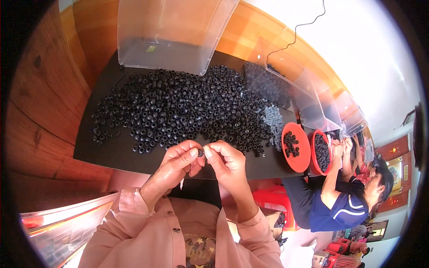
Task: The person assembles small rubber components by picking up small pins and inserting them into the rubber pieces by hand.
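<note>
Between my fingertips, just in front of my chest at the table's near edge, is a small black ring-shaped part. My left hand pinches it from one side with thumb and forefinger. From the other side my right hand closes on it, thumb and forefinger together. Beyond both hands spreads a wide heap of black hollow parts, some with their round openings facing up. A patch of small grey pieces lies against the heap's right end.
Right of the heap stand a red bowl with some black parts and a fuller red basin. Clear plastic bins stand along the dark table's far side. A co-worker in a blue shirt sits at the right.
</note>
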`<control>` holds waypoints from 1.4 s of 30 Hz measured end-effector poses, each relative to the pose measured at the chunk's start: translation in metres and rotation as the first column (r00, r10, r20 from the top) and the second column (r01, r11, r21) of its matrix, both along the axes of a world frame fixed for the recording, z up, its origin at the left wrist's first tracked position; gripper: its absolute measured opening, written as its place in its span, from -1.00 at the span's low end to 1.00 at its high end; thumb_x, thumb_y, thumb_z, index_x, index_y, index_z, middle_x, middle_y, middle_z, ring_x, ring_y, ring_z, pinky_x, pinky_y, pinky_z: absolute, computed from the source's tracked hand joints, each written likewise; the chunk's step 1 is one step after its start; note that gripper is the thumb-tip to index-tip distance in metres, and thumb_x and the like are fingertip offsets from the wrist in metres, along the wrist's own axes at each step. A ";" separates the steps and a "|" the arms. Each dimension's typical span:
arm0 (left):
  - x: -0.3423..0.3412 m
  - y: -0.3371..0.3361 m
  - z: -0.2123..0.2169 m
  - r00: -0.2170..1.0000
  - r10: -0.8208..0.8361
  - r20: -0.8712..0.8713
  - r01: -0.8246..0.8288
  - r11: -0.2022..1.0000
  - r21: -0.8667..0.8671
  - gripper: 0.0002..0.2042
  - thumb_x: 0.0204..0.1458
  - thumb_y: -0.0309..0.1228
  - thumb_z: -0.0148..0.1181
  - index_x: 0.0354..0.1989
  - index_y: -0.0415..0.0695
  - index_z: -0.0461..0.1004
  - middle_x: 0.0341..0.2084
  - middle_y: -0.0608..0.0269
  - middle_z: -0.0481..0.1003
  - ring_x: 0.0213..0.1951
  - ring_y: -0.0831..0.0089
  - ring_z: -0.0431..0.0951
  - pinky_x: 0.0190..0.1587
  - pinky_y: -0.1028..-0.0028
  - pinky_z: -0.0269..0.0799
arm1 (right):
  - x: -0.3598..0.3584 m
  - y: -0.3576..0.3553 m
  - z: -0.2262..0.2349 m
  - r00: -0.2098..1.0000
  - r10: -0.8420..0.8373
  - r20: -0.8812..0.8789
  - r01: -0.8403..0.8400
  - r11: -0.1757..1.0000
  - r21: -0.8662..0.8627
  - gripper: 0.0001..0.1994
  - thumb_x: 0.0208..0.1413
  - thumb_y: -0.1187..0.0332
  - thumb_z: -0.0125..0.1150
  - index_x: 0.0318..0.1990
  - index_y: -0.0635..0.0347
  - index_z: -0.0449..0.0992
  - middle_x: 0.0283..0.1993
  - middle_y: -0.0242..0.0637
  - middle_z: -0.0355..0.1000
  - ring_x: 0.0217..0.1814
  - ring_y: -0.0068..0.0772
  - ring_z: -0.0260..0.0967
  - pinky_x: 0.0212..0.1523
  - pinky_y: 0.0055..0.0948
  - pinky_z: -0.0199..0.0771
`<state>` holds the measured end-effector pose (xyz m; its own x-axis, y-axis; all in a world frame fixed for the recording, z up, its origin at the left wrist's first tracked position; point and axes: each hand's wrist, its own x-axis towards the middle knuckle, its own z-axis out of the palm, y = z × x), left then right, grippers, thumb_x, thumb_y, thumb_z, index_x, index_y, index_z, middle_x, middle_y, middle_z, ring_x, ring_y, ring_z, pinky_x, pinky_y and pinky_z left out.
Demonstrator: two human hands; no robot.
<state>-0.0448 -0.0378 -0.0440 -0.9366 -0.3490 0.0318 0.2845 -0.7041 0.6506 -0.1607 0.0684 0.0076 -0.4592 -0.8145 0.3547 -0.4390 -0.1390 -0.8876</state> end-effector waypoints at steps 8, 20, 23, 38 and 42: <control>0.003 0.001 0.002 1.000 -0.002 -0.003 0.002 1.000 0.013 -0.77 0.19 -0.25 0.07 -0.17 -0.18 0.41 -0.45 0.31 0.46 -0.55 0.64 0.30 -0.51 0.63 0.17 | 0.002 0.000 -0.003 0.991 0.051 0.122 -0.045 0.998 -0.050 -0.91 0.19 0.50 0.10 -0.26 0.37 0.48 -0.42 -0.32 0.44 -0.40 -0.63 0.34 -0.36 -0.64 0.36; -0.003 0.002 -0.003 0.999 0.043 0.019 -0.043 0.999 -0.016 -0.80 0.21 -0.28 0.05 -0.18 -0.16 0.41 -0.42 0.30 0.48 -0.56 0.64 0.31 -0.53 0.63 0.18 | 0.001 -0.004 -0.011 0.999 0.033 -0.025 -0.035 0.998 -0.061 -0.92 0.19 0.51 0.11 -0.28 0.36 0.48 -0.43 -0.33 0.43 -0.42 -0.64 0.35 -0.38 -0.64 0.39; -0.003 0.002 -0.004 0.998 0.055 0.009 -0.055 0.998 0.005 -0.81 0.21 -0.29 0.03 -0.17 -0.16 0.41 -0.41 0.31 0.49 -0.56 0.64 0.31 -0.53 0.62 0.18 | 0.000 -0.005 -0.012 0.998 0.017 -0.067 -0.020 0.999 -0.040 -0.93 0.18 0.52 0.11 -0.29 0.35 0.48 -0.43 -0.32 0.43 -0.43 -0.63 0.34 -0.40 -0.63 0.38; -0.004 0.002 -0.005 0.995 0.096 -0.004 -0.096 0.993 0.067 -0.84 0.19 -0.34 0.07 -0.17 -0.15 0.37 -0.42 0.25 0.49 -0.59 0.60 0.33 -0.56 0.59 0.21 | 0.003 -0.002 -0.016 0.941 -0.087 -0.328 0.048 0.991 -0.126 -0.95 0.10 0.55 0.18 -0.32 0.35 0.44 -0.47 -0.27 0.45 -0.50 -0.52 0.32 -0.48 -0.59 0.30; -0.004 0.002 -0.006 0.994 0.107 -0.026 -0.106 0.993 0.058 -0.85 0.20 -0.35 0.05 -0.15 -0.14 0.36 -0.40 0.28 0.49 -0.58 0.61 0.34 -0.56 0.60 0.23 | 0.001 -0.006 -0.021 0.925 -0.107 -0.365 0.050 0.985 -0.163 -0.90 0.05 0.55 0.23 -0.31 0.25 0.43 -0.50 -0.21 0.38 -0.56 -0.31 0.35 -0.55 -0.43 0.33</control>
